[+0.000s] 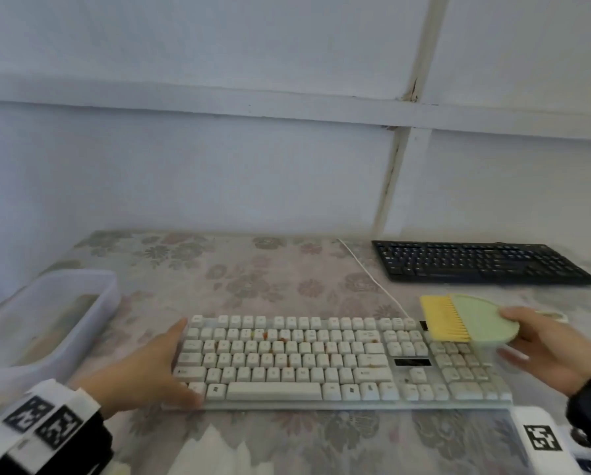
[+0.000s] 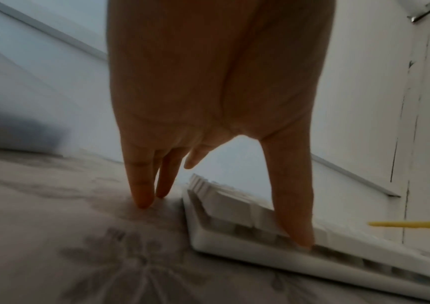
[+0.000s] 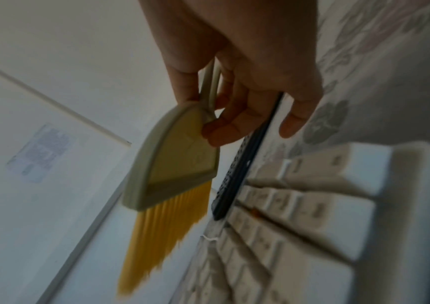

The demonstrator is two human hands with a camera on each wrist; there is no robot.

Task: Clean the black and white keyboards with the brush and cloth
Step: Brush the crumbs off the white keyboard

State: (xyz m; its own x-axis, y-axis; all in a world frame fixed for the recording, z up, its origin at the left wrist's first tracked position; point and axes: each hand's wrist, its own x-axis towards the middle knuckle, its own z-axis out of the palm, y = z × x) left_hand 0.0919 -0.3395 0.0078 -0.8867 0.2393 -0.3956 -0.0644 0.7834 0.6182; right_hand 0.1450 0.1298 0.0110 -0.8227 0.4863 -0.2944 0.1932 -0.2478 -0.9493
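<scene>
A white keyboard [image 1: 287,361] lies in the middle of the table, with reddish crumbs [image 1: 270,337] among its upper keys. My left hand [image 1: 164,365] is open at its left end: the thumb [image 2: 297,230] rests on the front-left keys and the fingers [image 2: 141,197] touch the cloth beside the edge. My right hand [image 1: 527,334] grips a pale green brush [image 1: 472,320] with yellow bristles [image 3: 162,236]. The brush hovers just above the keyboard's top right corner. The black keyboard [image 1: 482,264] lies at the back right. A white cloth [image 1: 215,450] sits at the front edge.
A translucent plastic tub [image 1: 47,320] stands at the left, close to my left wrist. The white keyboard's cable [image 1: 372,275] runs back toward the wall. A flowered tablecloth [image 1: 253,279] covers the table; the wall is right behind it.
</scene>
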